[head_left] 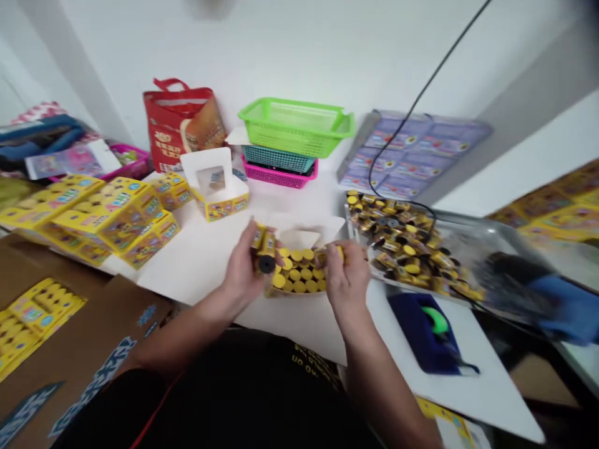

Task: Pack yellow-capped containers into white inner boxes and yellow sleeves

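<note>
An open yellow box (294, 292) sits on the white table (201, 274), packed with upright tubes (299, 273), yellow caps up; about 15 caps show. Beside it, a metal tray (472, 237) holds many loose tubes. Behind stand 3 stacked baskets: green (296, 128), teal (276, 159) and pink (281, 178). The hands are apart, 1 on each side of the box, wrists bent inward. The left hand (241, 268) clamps 2 tubes (262, 249), black ends toward the camera. The right hand (346, 274) grips at least 1 tube (325, 254) just above the box. A blurred blue glove (561, 308) shows past the tray.
</note>
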Demonstrator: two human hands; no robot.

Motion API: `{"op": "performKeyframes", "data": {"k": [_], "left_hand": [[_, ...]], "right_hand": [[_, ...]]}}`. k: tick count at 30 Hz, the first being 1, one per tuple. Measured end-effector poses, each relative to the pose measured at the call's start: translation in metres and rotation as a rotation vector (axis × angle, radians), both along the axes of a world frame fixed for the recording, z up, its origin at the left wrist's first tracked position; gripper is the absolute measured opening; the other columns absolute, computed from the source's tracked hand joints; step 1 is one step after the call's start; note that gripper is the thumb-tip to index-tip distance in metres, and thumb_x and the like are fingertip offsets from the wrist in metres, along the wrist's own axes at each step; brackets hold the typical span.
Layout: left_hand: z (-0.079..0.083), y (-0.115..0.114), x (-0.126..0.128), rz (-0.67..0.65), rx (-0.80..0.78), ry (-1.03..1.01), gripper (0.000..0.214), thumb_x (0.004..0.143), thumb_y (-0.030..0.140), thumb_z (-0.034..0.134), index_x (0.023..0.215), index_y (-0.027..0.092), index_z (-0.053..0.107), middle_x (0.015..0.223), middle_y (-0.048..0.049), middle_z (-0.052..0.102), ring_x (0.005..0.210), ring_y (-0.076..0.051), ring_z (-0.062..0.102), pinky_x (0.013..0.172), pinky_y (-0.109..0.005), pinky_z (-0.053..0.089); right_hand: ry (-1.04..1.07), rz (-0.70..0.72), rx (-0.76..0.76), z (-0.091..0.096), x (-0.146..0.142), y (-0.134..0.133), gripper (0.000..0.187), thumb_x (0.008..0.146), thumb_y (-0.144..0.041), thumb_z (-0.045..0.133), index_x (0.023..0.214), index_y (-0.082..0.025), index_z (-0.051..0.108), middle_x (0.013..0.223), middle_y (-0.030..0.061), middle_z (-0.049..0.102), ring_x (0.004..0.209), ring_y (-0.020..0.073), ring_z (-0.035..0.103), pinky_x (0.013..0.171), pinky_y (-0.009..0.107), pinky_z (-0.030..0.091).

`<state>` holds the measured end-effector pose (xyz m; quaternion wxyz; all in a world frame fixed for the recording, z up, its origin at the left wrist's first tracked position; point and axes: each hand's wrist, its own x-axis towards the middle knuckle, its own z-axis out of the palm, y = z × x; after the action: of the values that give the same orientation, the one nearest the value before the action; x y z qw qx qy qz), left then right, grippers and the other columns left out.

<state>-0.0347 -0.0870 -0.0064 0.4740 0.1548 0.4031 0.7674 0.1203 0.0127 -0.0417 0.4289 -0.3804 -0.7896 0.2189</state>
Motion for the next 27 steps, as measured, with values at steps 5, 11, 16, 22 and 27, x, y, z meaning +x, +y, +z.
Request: {"op": "performKeyframes", "data": {"k": [5, 11, 16, 22, 27], "left_hand": [[-0.009, -0.006, -0.020, 0.066, -0.030, 0.089, 0.055, 0.091, 0.069, 0.058, 0.100, 0.015, 0.060, 0.075, -0.0039, 0.067, 0.049, -0.014, 0.063, 0.035, -0.020, 0.032], [-0.017, -0.007, -0.015, 0.015, -0.076, 0.078, 0.058, 0.084, 0.070, 0.067, 0.098, 0.014, 0.063, 0.074, -0.0047, 0.068, 0.049, -0.015, 0.063, 0.035, -0.022, 0.033], [-0.015, -0.012, -0.013, -0.026, -0.027, 0.193, 0.061, 0.078, 0.070, 0.075, 0.096, 0.013, 0.066, 0.075, -0.0049, 0.069, 0.050, -0.015, 0.063, 0.046, -0.024, 0.045], [-0.016, -0.011, -0.007, -0.457, -0.053, 0.223, 0.064, 0.078, 0.075, 0.074, 0.092, 0.013, 0.065, 0.072, -0.0064, 0.069, 0.045, -0.015, 0.060, 0.044, -0.025, 0.048], [-0.016, -0.007, 0.003, -0.735, -0.094, 0.172, 0.071, 0.076, 0.081, 0.070, 0.098, 0.014, 0.063, 0.067, -0.0043, 0.067, 0.041, -0.013, 0.056, 0.037, -0.023, 0.045]], "right_hand": [[-0.464, 0.180, -0.046, -0.008, 0.003, 0.001, 0.028, 0.090, -0.051, 0.065, 0.085, -0.024, 0.062, 0.073, 0.0036, 0.068, 0.069, 0.0232, 0.064, 0.060, 0.030, 0.039], [-0.608, 0.366, -0.285, -0.002, -0.003, -0.007, 0.028, 0.081, -0.038, 0.074, 0.102, -0.021, 0.069, 0.086, 0.0038, 0.072, 0.077, 0.0225, 0.066, 0.066, 0.031, 0.041], [-0.468, 0.383, -0.477, -0.008, 0.004, 0.002, 0.023, 0.085, -0.038, 0.069, 0.099, -0.020, 0.067, 0.081, 0.0030, 0.071, 0.073, 0.0208, 0.065, 0.066, 0.032, 0.045], [0.023, 0.518, -0.421, 0.012, 0.007, 0.003, 0.034, 0.087, -0.049, 0.071, 0.110, -0.023, 0.072, 0.106, 0.0078, 0.072, 0.097, 0.0242, 0.068, 0.079, 0.036, 0.055], [0.206, 0.880, -0.666, 0.028, -0.001, -0.010, 0.037, 0.079, -0.046, 0.083, 0.107, -0.026, 0.070, 0.104, 0.0037, 0.068, 0.078, 0.0185, 0.068, 0.057, 0.029, 0.056]]}}
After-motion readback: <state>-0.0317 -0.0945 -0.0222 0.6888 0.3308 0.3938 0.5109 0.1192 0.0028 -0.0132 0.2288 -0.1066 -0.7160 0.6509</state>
